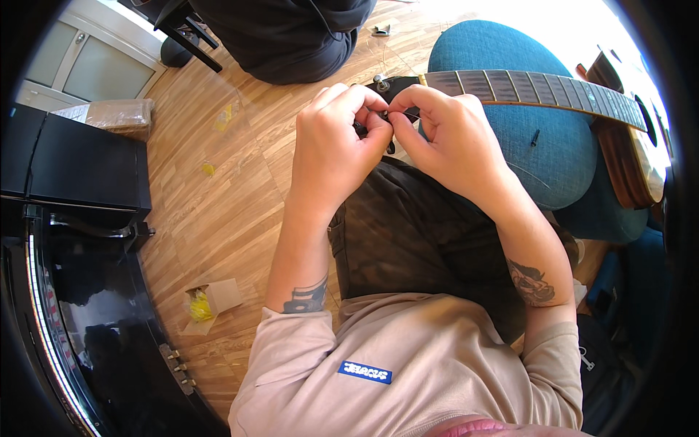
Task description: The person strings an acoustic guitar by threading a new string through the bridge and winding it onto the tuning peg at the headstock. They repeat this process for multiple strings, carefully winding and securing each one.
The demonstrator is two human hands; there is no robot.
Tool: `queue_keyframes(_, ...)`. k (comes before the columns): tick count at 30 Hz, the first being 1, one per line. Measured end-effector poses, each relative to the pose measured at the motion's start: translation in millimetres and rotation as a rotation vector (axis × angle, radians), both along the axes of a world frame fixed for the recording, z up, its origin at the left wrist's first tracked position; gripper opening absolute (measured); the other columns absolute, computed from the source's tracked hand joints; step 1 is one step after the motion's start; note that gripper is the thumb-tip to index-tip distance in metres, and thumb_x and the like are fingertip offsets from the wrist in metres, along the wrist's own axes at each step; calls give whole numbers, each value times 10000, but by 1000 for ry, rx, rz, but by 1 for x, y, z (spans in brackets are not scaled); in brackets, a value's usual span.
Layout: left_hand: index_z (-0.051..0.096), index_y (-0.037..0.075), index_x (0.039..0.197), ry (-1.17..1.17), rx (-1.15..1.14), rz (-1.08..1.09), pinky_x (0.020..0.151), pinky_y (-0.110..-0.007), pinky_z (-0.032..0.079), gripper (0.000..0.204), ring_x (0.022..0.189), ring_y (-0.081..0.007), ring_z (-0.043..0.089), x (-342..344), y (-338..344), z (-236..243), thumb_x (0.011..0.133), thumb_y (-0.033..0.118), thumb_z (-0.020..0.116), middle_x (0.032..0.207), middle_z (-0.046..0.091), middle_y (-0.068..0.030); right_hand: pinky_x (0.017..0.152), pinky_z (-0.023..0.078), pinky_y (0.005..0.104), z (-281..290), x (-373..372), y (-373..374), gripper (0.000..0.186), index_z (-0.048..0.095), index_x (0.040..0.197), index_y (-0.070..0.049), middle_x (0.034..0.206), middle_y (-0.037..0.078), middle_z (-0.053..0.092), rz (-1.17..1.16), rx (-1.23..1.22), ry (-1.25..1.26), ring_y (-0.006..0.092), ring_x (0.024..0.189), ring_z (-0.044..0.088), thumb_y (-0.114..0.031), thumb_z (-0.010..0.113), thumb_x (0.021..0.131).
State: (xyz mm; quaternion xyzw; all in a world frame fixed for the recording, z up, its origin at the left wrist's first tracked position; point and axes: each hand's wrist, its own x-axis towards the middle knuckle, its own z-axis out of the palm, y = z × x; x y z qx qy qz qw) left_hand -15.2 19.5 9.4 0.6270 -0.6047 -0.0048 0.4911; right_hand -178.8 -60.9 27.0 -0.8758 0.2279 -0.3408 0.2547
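An acoustic guitar lies across a blue chair, its fretted neck (539,89) running from the right toward my hands. The dark headstock (397,86) with a shiny tuning peg (380,83) is partly covered by my fingers. My left hand (338,138) is closed in a pinch at the headstock; what its fingertips grip is hidden. My right hand (453,138) pinches a thin guitar string close to the left fingertips. The two hands almost touch at a small metal part. A small black piece (536,138) rests on the chair seat.
The blue chair (502,51) supports the neck, and the guitar body (628,164) is at the right. A black piano (95,306) stands left. An open box (222,295) with yellow contents sits on the wooden floor. A person in dark clothing (291,36) is ahead.
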Motion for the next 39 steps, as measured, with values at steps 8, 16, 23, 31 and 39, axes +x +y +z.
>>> queue_keyframes(8,732,27,859,20,21,38,592,-282,499,97,648,-129,666,0,-1,-2,763,10,739,730,690,-69,622,552,415,2,0,1,108,733,971,-32,681,184,683,5,114,6,374,645,702,-121,679,944)
queue_keyframes(16,729,26,847,68,39,31,590,-264,497,87,656,-109,666,3,0,-4,763,8,744,728,689,-52,616,553,401,1,1,-1,139,751,989,-15,667,189,681,10,172,-11,344,623,713,-99,645,957)
queue_keyframes(23,745,31,822,36,13,12,592,-262,493,88,650,-104,657,9,-4,-5,755,-25,732,731,681,-45,609,547,397,1,0,-2,148,757,986,-9,655,190,669,17,163,-24,340,614,711,-94,640,953)
queue_keyframes(31,756,52,805,-62,-57,-51,574,-320,485,108,605,-196,630,15,-6,-6,723,-14,735,701,638,-91,589,538,382,-2,3,-1,136,749,965,-6,653,183,667,-16,197,-64,329,589,698,-87,639,951)
queue_keyframes(39,751,46,801,-115,-5,-49,589,-295,482,121,631,-163,638,15,1,-3,713,-34,727,696,635,-60,571,525,367,-7,3,-2,124,744,962,-4,648,179,661,-12,146,-111,309,571,691,-72,642,945)
